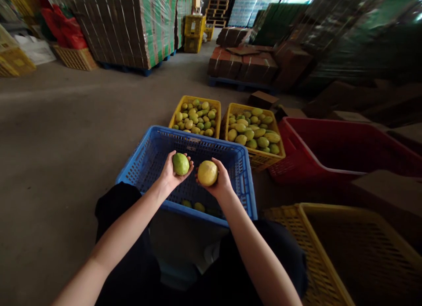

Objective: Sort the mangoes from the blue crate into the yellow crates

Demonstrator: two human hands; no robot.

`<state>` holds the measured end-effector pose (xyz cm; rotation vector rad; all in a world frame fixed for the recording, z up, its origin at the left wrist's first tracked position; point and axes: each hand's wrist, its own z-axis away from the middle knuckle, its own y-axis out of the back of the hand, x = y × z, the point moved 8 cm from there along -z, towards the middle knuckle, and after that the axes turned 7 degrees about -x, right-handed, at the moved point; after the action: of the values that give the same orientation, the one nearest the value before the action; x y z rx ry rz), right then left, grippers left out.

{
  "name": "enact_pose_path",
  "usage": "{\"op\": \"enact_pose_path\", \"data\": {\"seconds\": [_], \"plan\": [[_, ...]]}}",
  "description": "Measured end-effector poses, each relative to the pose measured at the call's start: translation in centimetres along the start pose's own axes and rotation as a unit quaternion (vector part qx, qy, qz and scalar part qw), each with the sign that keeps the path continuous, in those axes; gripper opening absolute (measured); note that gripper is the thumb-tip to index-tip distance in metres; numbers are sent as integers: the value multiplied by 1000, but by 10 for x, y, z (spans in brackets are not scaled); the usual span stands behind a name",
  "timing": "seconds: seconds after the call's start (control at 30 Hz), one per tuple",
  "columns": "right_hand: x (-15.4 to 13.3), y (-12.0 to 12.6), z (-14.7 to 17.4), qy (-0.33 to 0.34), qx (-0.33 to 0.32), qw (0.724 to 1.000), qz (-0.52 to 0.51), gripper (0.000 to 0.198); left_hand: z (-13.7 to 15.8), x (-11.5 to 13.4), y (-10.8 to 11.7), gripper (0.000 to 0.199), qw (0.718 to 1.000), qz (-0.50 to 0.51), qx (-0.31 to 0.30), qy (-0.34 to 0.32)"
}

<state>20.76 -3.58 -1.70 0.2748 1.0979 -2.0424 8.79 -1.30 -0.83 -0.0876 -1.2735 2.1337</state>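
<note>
My left hand (169, 172) is closed around a green lemon (181, 164), its fingers curled under the fruit. In my right hand (222, 180) sits a larger yellow lemon (207, 173), with the thumb along its upper side. Both hands are side by side over a blue plastic crate (132, 172), a small gap between the two fruits. A few more lemons (199, 207) lie inside the crate along its near wall, partly hidden by the rim.
Beyond the blue crate stand two yellow crates (218, 117) (281, 153) full of green and yellow lemons. To the right are a red crate (298, 141) and another yellow crate (306, 227). Flattened cartons (242, 64) lie on a pallet; wrapped stacks (132, 29) stand behind.
</note>
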Motion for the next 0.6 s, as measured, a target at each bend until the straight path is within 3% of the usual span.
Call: {"op": "enact_pose_path", "data": {"seconds": [0.13,0.2,0.33,0.47,0.6], "plan": [[-5,-2,0,26,-21,999,-15,26,-1,12,5,26,997,1,38,-73],[-9,-4,1,44,-35,998,-24,26,1,14,2,28,996,-3,28,-83],[-16,-6,5,63,-49,996,-37,24,5,10,-9,42,994,-88,-23,-56],[-14,-7,4,46,-50,997,-23,34,8,4,-5,52,979,-205,-11,-17],[-4,-6,0,16,-42,999,17,35,6,-6,-6,59,972,-230,-42,19]]}}
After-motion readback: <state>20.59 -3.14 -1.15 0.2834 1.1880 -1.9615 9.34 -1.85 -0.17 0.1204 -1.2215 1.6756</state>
